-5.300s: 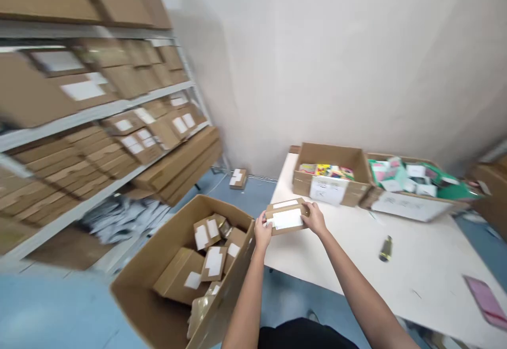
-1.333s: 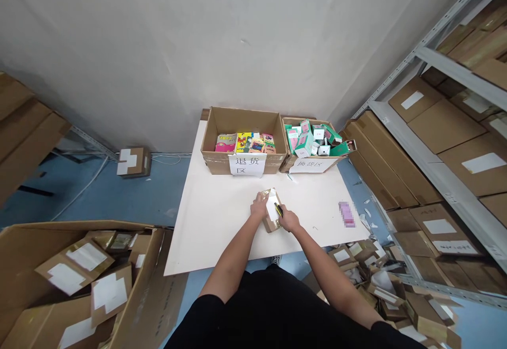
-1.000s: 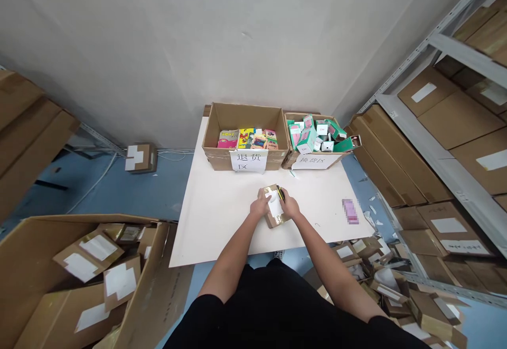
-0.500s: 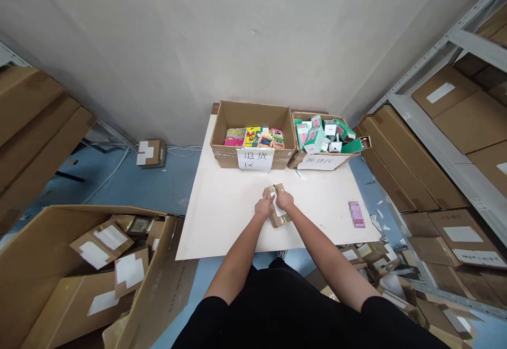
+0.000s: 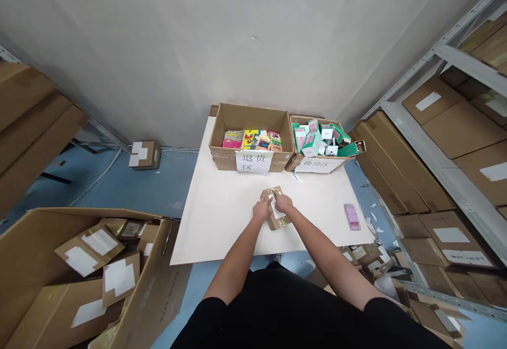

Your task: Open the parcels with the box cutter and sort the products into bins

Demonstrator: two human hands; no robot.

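Observation:
A small brown cardboard box (image 5: 279,221) with a white label and shiny tape lies on the white table, slightly turned. My left hand (image 5: 261,207) grips its left side, fingers curled against the edge. Over the top face, my right hand (image 5: 282,201) is closed, its fingertips at the upper part of the label. A small dark sliver shows by the right fingertips, too small to name. Both hands touch the box, and their fingers partly cover its label.
Behind stand an open carton (image 5: 222,160) of colourful packs and another carton (image 5: 292,166) of green-and-white boxes. A blurred purple item (image 5: 352,217) lies at the table's right. A large carton (image 5: 24,233) of parcels stands left; shelving (image 5: 471,69) with boxes rises right.
The view has shifted slightly. Both hands stay on the box; the right fingers sit a little differently over the label, and the sliver by them shows less.

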